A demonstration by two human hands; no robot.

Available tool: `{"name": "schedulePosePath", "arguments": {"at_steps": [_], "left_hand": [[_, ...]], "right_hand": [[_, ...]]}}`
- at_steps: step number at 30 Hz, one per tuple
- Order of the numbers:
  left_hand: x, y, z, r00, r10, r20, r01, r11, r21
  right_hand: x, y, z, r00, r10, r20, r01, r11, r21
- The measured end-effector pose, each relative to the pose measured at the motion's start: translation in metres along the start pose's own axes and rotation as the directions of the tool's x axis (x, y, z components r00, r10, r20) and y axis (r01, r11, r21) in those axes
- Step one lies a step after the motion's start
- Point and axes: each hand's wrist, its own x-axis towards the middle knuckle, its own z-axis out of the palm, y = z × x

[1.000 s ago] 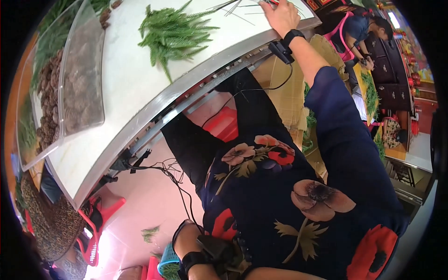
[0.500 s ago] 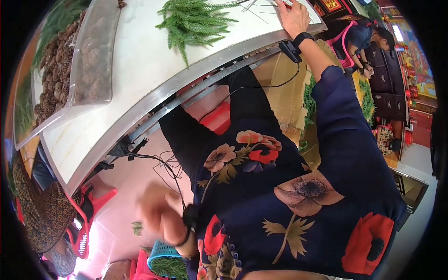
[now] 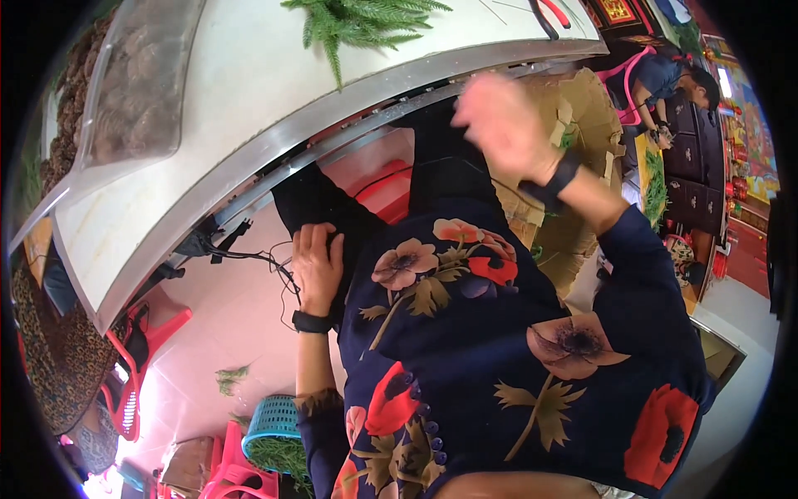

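Observation:
My left hand (image 3: 317, 264) rests on the side of my left thigh, fingers laid over the black trousers and holding nothing. In front of the table edge, above my right leg, my right hand (image 3: 507, 125) is smeared by motion. Its fingers cannot be made out, and nothing shows in it. Red-handled pliers (image 3: 552, 17) lie at the right end of the white table (image 3: 249, 75), partly cut off by the frame. A bunch of green needle-leaved sprigs (image 3: 353, 25) lies on the tabletop to their left. Between them are several thin wires (image 3: 499, 12).
A clear plastic bin (image 3: 137, 91) of brown cones stands on the table's left. Cardboard (image 3: 573, 108) is at my right, a teal basket (image 3: 270, 416) of greenery at lower left. Black cables (image 3: 274, 259) hang below the table. Another person (image 3: 661, 79) sits at the far right.
My right hand has come off the pliers and back from the table toward my lap. My left hand has moved up onto my thigh. The view has shifted slightly.

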Motion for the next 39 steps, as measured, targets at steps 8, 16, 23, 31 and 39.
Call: {"name": "schedulePosePath", "arguments": {"at_steps": [8, 16, 23, 31, 39], "left_hand": [[0.02, 0.0, 0.013, 0.943, 0.331, -0.043, -0.326, 0.941, 0.094], [0.024, -0.017, 0.011, 0.89, 0.37, 0.267, -0.335, 0.927, -0.166], [0.066, -0.037, 0.011, 0.962, 0.254, 0.103, -0.274, 0.896, 0.349], [0.049, -0.055, 0.026, 0.976, -0.219, 0.005, 0.213, 0.956, 0.202], [0.039, -0.081, 0.021, 0.897, -0.405, 0.176, 0.439, 0.862, -0.252]], "right_hand": [[-0.067, 0.075, 0.131, 0.774, 0.199, 0.6, -0.224, 0.974, -0.035], [-0.076, 0.064, 0.138, 0.874, -0.04, 0.484, -0.036, 0.989, 0.147], [-0.087, 0.058, 0.114, 0.779, 0.37, 0.506, -0.625, 0.522, 0.581], [-0.062, 0.048, 0.141, 0.924, 0.341, 0.172, -0.374, 0.901, 0.221], [-0.029, 0.052, 0.137, 0.754, 0.448, 0.481, -0.481, 0.874, -0.06]]}}
